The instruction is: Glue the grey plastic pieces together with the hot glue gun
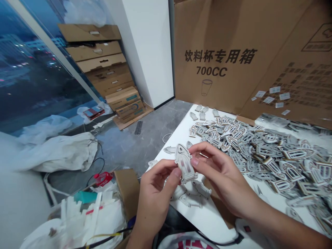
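Note:
Between my two hands I hold up a small grey-white arched window-shaped cutout [185,164] with scalloped edges and slots through it. My left hand [158,186] pinches its left side between thumb and fingers. On the right edge, the thumb and fingertips of my right hand [218,169] grip the same piece. Beneath my hands, several similar grey pieces [190,200] lie on the white table [207,216]. A large heap of like pieces [259,152], some with brown edging, spreads over the table to the right.
Behind the table stands a big cardboard box [218,34] with small stickers on it. At lower left, an open carton [127,190] holds plastic scraps. Flat cardboard boxes [103,69] are stacked by the window. Pointed metal tips [259,190] show near the heap.

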`<state>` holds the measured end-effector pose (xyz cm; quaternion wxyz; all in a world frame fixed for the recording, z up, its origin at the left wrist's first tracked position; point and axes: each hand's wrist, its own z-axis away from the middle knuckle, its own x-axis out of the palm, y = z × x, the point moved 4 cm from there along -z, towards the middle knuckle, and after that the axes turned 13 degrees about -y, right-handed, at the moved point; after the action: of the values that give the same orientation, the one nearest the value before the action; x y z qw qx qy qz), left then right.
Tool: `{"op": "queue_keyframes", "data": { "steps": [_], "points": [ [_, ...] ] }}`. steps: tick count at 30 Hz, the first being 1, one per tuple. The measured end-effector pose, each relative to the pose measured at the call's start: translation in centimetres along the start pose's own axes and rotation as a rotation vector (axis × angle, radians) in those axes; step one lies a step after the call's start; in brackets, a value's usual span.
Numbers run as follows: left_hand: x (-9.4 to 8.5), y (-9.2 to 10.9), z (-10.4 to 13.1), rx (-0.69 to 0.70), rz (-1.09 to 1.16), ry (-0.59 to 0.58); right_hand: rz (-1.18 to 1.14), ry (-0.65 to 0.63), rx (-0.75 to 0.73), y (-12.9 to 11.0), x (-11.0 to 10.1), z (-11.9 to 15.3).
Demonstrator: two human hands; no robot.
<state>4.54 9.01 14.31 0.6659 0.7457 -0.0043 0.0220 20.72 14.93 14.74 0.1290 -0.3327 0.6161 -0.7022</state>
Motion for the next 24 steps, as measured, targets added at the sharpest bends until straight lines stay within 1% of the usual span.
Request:
{"op": "queue_keyframes", "data": {
  "steps": [7, 13, 16, 21, 24],
  "points": [
    [0.0, -0.5, 0.0, -0.018, 0.104, 0.016, -0.047, -0.010, 0.011, 0.0, 0.0, -0.1],
    [-0.3, -1.1, -0.2, -0.053, 0.062, 0.045, -0.152, -0.010, 0.092, 0.7, -0.2, -0.2],
    [-0.5, -1.5, -0.4, -0.062, 0.052, 0.027, -0.176, -0.004, 0.105, 0.9, -0.1, -0.4],
    [-0.6, -1.7, -0.5, -0.047, 0.119, 0.007, -0.202, -0.013, 0.102, 1.0, 0.0, -0.8],
    [-0.7, -1.8, -0.6, -0.047, 0.099, 0.002, -0.200, -0.009, 0.105, 1.2, 0.0, -1.0]
  ]
}}
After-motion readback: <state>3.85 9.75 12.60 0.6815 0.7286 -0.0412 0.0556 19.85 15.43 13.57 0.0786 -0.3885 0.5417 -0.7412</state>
